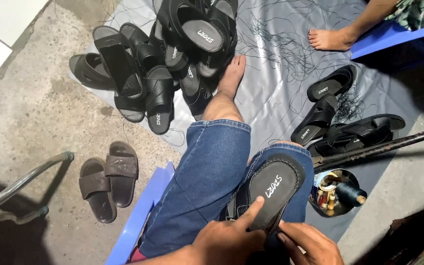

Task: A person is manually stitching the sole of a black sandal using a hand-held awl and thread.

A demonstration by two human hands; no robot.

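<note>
Black sandal [276, 189] (both hands [231, 240])

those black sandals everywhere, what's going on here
A seated person in blue denim shorts holds a black strapped sandal on their knee, left hand gripping its heel end, right hand at its lower edge. A heap of black slide sandals lies on the grey plastic sheet, loose black thread scattered around.

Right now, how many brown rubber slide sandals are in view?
2. One brown sandal lies on the concrete floor, left of the blue stool; the other brown sandal lies beside it, nearer the stool. None seems hidden.
</note>
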